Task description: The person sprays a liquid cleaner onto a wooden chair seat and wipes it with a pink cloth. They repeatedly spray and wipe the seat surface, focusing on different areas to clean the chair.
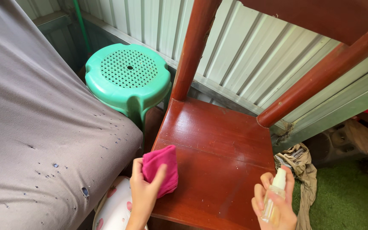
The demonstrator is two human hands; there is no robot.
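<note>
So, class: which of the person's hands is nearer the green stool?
Left. The left hand, holding a pink cloth, is just below the green stool; the right hand is far across the chair seat.

Over a red-brown wooden chair (218,145), the left hand (143,191) grips a pink cloth (162,168) at the seat's left edge, the right hand (275,204) holds a small spray bottle (274,198), a green stool (128,79) behind.

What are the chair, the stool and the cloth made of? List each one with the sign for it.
Chair: looks like wood with a glossy red-brown varnish; faint grain, a seam and light reflections show on the seat.
Stool: seems moulded plastic, matte green, with a perforated top.
Cloth: soft pink fabric, probably microfibre or terry, bunched in the left hand.
</note>
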